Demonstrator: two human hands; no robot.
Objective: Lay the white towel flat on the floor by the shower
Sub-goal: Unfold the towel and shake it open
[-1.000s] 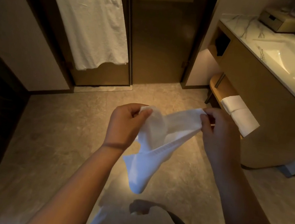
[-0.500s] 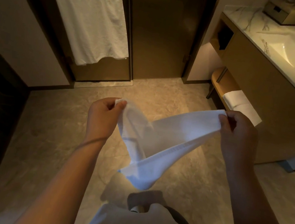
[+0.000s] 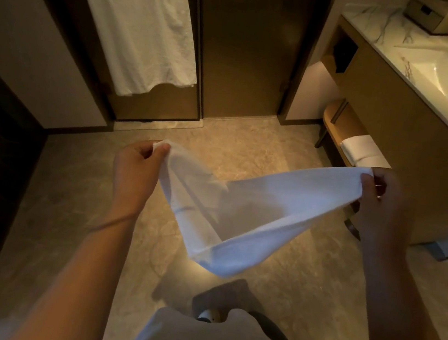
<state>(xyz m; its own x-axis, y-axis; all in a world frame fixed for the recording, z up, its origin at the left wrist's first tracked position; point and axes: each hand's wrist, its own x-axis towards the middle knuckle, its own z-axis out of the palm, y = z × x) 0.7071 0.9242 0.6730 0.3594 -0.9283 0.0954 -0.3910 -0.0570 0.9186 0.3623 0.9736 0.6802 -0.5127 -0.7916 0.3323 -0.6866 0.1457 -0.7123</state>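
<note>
Two corners of the white towel [image 3: 242,215] are pinched in our left hand [image 3: 136,169] and right hand [image 3: 379,200]; it sags between them, above the floor [image 3: 70,191].

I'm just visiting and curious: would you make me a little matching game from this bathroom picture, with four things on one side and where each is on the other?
Things:
1. white towel
2. big towel
3. folded towels
4. sink

Places:
A. stacked on the low shelf under the vanity
B. hanging on the glass door at the back
C. set into the marble counter
D. stretched between the left hand and right hand, sagging above the floor

Pairs: 1-D, 2-B, 3-A, 4-C
</note>
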